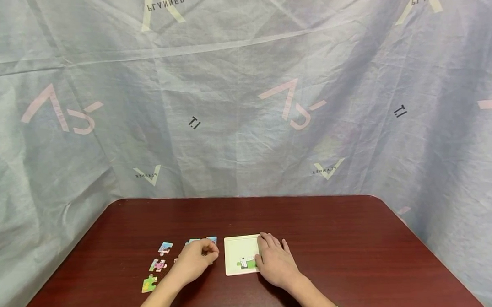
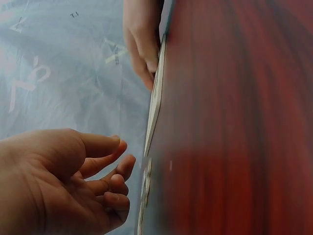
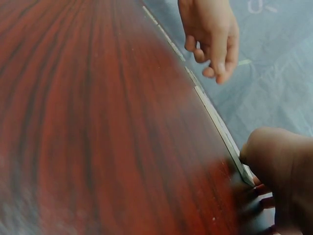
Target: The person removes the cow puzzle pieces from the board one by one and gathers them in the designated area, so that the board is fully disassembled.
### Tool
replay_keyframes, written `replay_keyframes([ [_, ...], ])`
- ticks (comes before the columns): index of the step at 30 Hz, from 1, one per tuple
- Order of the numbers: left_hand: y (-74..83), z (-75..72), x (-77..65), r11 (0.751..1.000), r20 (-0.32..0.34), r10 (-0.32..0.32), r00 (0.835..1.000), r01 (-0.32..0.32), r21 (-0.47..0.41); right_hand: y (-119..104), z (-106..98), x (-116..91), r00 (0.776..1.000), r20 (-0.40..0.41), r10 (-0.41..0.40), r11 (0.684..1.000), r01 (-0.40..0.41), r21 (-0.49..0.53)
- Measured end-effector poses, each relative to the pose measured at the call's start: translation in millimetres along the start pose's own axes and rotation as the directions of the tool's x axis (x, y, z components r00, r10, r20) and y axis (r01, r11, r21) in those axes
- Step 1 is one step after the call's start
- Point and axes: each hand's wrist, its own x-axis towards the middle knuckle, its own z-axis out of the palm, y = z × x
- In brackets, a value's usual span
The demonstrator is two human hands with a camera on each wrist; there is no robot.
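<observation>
A pale, square puzzle tray (image 1: pixel 239 245) lies on the table, with a joined green-and-white puzzle section (image 1: pixel 246 263) in its lower part. My right hand (image 1: pixel 276 261) rests over the tray's right side, fingers extended; the right wrist view shows its thumb at the tray's edge. Left of the tray, my left hand (image 1: pixel 196 260) hovers above loose puzzle pieces and partly covers them. Its fingers are loosely bent, and in the left wrist view nothing shows between thumb and index finger. A blue puzzle piece (image 1: pixel 212 239) peeks out beyond the left fingers.
Further left lie a blue piece (image 1: pixel 165 248), a pink piece (image 1: pixel 158 265) and a green-yellow piece (image 1: pixel 149 283). The dark red wooden table (image 1: pixel 336 241) reaches back to a grey printed cloth (image 1: pixel 228 127) hanging behind it.
</observation>
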Motion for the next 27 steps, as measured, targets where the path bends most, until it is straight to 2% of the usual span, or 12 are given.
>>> replay_keyframes([
  [5,7.4,16.1,7.2,0.999,0.075,0.04,0.996,-0.038,-0.027,0,0,0,1.0,-0.021,0.002,1.0,-0.002,-0.013],
  [10,10.4,29.2,12.2,0.996,0.131,0.053,0.99,-0.043,-0.075,1,3,1,0.999,-0.038,0.007,1.0,-0.008,-0.02],
  [18,16.3,42.1,15.5,0.993,0.147,0.022,0.989,-0.004,-0.122,-1,2,-1,1.0,-0.026,0.011,0.999,-0.012,-0.032],
  [27,19.2,52.0,16.9,0.998,0.123,-0.017,0.992,0.024,-0.056,0,1,-1,1.0,-0.015,0.009,0.999,-0.01,-0.045],
])
